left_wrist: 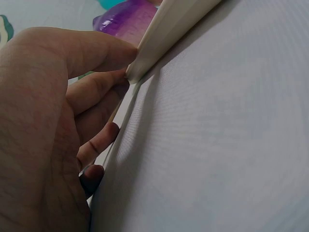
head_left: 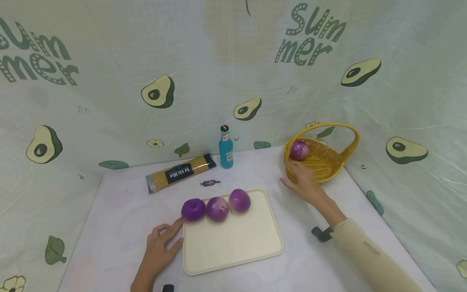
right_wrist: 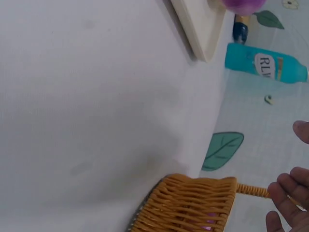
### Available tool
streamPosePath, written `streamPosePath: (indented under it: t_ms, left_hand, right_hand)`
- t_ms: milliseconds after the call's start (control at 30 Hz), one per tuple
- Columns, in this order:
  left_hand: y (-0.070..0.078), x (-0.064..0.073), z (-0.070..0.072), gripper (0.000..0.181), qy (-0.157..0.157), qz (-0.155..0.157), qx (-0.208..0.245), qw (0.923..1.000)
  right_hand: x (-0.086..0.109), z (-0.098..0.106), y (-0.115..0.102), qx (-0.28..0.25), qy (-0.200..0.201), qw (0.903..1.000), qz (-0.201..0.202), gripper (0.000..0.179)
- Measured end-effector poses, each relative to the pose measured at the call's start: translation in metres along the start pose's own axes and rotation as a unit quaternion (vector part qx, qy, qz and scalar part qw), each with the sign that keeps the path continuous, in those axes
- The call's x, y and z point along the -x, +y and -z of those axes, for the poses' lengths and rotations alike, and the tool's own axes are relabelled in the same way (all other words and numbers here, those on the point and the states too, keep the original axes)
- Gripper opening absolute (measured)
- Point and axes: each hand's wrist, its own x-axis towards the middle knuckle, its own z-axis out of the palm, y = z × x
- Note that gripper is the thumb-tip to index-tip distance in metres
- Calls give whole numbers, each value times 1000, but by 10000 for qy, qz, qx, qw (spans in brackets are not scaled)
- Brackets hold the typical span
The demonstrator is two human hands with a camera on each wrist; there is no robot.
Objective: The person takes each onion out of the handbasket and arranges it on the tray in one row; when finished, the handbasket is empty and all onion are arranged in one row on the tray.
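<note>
A cream rectangular tray [head_left: 233, 247] lies on the table with three purple onions [head_left: 217, 209] in a row along its far side. My left hand [head_left: 157, 248] is at the tray's left edge, thumb and forefinger touching the rim; in the left wrist view the thumb meets the tray wall [left_wrist: 166, 29]. To the right, a yellow wicker basket [head_left: 330, 172] with a tall handle holds another purple onion [head_left: 300, 150]. Nothing is held in my right hand [head_left: 304, 182], its fingers spread over the basket's near left rim. The right wrist view shows the fingers [right_wrist: 287, 198] near the handle.
Behind the tray stands a blue bottle [head_left: 226, 152]. A pack of pasta [head_left: 180, 173] lies to its left, and a small purple wrapped candy [head_left: 210, 183] sits between pack and tray. A printed cloth [head_left: 204, 61] hangs behind the table.
</note>
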Motion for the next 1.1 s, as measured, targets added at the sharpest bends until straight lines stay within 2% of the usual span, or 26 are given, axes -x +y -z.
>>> streamPosePath:
  t_ms: [200,600,900,1100]
  left_hand:
    - [-3,2,-1,57,99,-117,56,9999]
    - [-2,1,-2,57,123,-164,96,9997]
    - [-5,0,-4,58,251,-306,98,9992]
    - [-3,0,-2,57,159,-211,28,9996]
  right_hand:
    - [-4,8,12,266,76,9995,-124,53]
    - [-16,19,42,502,-173,9971,-545,62]
    - [-28,28,57,760,-268,9946,-655,66]
    - [-33,27,68,831,-224,9938,-708,64]
